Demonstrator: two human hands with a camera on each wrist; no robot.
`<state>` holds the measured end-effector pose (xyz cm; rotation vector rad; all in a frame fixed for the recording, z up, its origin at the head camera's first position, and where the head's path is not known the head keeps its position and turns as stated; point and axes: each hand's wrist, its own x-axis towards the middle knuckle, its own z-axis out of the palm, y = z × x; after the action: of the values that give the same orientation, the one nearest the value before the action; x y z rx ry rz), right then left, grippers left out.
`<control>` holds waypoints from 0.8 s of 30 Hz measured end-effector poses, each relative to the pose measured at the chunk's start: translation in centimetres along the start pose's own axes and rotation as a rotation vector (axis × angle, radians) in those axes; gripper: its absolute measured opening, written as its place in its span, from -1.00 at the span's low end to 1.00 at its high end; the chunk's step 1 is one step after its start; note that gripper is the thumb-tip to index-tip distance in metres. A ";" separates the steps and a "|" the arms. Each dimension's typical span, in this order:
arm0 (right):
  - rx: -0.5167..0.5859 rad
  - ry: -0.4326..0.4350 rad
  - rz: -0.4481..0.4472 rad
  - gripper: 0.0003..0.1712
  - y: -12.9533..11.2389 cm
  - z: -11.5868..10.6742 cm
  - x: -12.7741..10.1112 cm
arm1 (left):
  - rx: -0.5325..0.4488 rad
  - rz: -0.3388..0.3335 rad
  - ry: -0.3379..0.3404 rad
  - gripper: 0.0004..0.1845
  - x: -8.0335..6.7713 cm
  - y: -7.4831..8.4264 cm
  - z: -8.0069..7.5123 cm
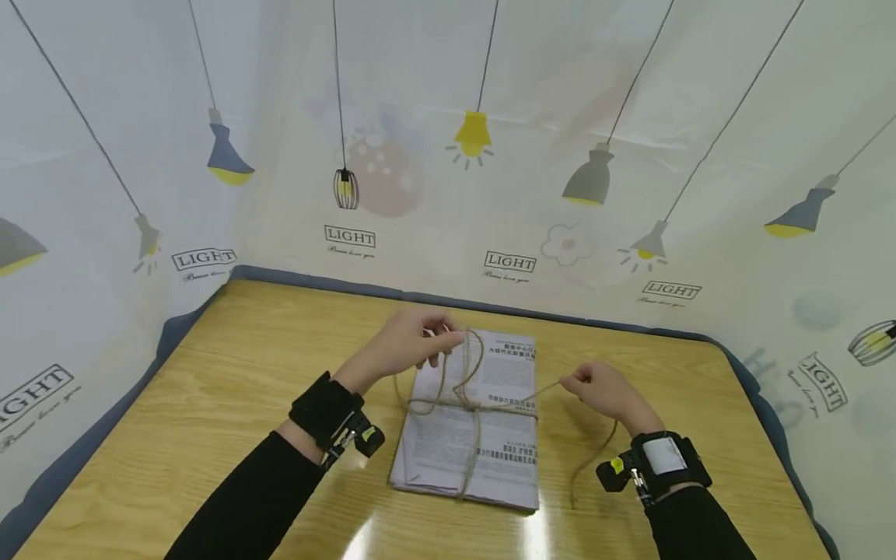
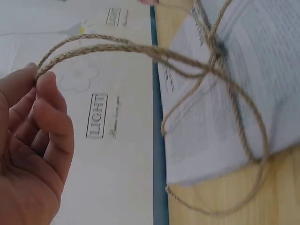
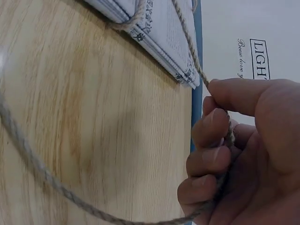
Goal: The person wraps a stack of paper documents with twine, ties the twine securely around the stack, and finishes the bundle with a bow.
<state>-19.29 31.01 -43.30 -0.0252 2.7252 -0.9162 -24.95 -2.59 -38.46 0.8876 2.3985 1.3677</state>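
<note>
A stack of folded newspapers (image 1: 448, 459) lies on the table, with brown twine (image 1: 478, 447) crossed around it both ways. The strands meet near the middle of the top sheet. Between thumb and index finger, my left hand (image 1: 414, 340) pinches a loop of the twine above the far end of the stack; the left wrist view shows the loop (image 2: 93, 48) doubled at the fingertips. To the right of the stack, my right hand (image 1: 602, 389) grips another length of twine (image 3: 187, 40), which runs taut to the crossing. Its loose tail (image 3: 51, 180) curves down from the curled fingers to the tabletop.
The wooden table (image 1: 231, 435) extends around the stack on all sides. A pale curtain (image 1: 434, 257) printed with hanging lamps stands behind it, its dark blue border (image 1: 392, 293) along the table's edge. Each wrist wears a black strap with a small camera (image 1: 369, 441).
</note>
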 end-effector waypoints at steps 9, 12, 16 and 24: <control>0.057 0.027 0.029 -0.64 -2.0 -0.9 0.9 | -0.130 -0.006 -0.061 -0.83 2.3 1.1 5.6; 0.056 0.057 0.018 -0.63 -3.3 -0.7 1.5 | -0.083 0.001 -0.007 -0.86 3.0 0.6 7.4; 0.045 0.123 -0.055 -0.66 -5.3 -0.3 2.3 | -0.066 -0.011 0.053 -0.89 3.5 0.0 8.7; 0.040 0.155 -0.277 -0.75 -8.3 0.3 2.7 | -0.122 -0.100 0.096 -0.47 4.0 0.2 9.0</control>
<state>-22.37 23.98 -39.24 -0.3457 2.8941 -1.0882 -23.69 6.16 -42.78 0.6771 2.3635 1.5309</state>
